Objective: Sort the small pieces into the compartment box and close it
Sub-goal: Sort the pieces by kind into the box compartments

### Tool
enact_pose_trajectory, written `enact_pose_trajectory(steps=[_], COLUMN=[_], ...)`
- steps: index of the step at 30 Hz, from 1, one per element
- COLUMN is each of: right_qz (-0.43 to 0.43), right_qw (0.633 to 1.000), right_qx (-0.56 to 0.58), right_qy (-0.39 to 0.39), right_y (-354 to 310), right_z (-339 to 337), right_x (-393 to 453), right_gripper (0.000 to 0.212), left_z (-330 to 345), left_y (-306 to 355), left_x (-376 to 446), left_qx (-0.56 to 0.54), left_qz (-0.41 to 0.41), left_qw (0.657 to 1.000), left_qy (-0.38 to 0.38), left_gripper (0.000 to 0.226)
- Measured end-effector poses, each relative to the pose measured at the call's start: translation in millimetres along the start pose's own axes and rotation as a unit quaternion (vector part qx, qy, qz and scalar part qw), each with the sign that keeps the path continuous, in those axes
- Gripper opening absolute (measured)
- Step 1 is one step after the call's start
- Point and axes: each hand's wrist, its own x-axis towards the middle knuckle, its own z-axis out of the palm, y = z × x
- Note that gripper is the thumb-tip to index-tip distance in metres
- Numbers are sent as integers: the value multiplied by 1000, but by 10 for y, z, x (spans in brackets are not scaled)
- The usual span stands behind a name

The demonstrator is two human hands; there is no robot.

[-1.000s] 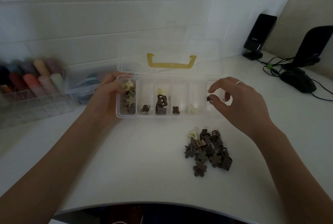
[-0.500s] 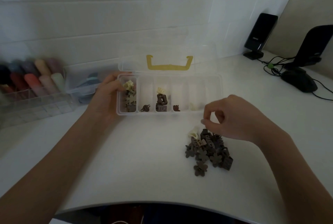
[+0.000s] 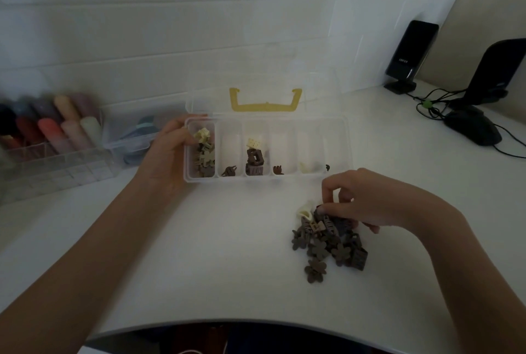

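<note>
A clear compartment box (image 3: 338, 148) lies open on the white table, its lid with a yellow handle (image 3: 266, 101) leaning back. Several compartments hold small brown and cream clips. My left hand (image 3: 168, 154) grips the box's left end, thumb over the rim. In front of the box lies a pile of small brown pieces (image 3: 330, 242), flower shapes and blocky clips, with one cream clip (image 3: 305, 211) at its far left. My right hand (image 3: 367, 202) is down on the pile's far side, fingers curled and pinching a dark piece there.
A clear organiser with coloured rolls (image 3: 48, 137) and a small clear tub (image 3: 136, 140) stand at the left. Two black speakers (image 3: 410, 54) and a mouse (image 3: 472, 126) with cables sit at the back right. The table's front edge (image 3: 256, 322) curves near me.
My right hand dropped a dark piece into the rightmost compartment, came back toward me and lowered onto the pile, where it now pinches another piece. The left hand stayed on the box.
</note>
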Motion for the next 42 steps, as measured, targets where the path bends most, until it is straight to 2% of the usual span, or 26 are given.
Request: enact_pose_trajectory(steps=[6,9,13,15,20,25,31,33,36,38,40,42], right_qz=[-68,-111,-128,-117,-102,-80,-119,-142,-164,-167,-142,-111], right_qw=[994,976,917,902,883,895,900,912,946,965,975,970], right_qx=[61,85,111,92,71,46,82,125,173,112,-23,-115], right_qy=[61,165,362,404,453,437,412,365,220,168,170,184], right_y=[-6,6,51,76,91,134,138,87,-32,-103,-145,-155], right_z=[-8,-19,-13,7,61,76,-24,-57,-56,-14,25,23], right_x=[5,28,73,110,165,183,101,32,-61,-66,-49,-46], right_gripper=[20,17,9,8,23,25,15,11,8,9,15,21], left_z=[-28,-15,-5,-14,-13,-2,7,-7,-14,-23,-14,-7], left_y=[-3,-8,-5,-6,-7,-13,-3,-8,-10,-4,4,4], left_x=[3,4,9,10,11,9,-4,-8,-16,-12,-9,-5], left_qx=[-4,-5,-12,-9,-10,-5,-10,-11,-8,-11,-16,-16], left_qz=[-3,-2,-9,-6,-10,-11,-10,-3,-1,-3,-11,-13], left_qw=[1000,1000,1000,1000,1000,1000,1000,1000,1000,1000,1000,1000], left_qy=[4,0,-5,-12,-17,-12,-8,-13,-13,-9,-10,-10], left_gripper=[31,30,34,33,34,37,36,32,31,32,30,31])
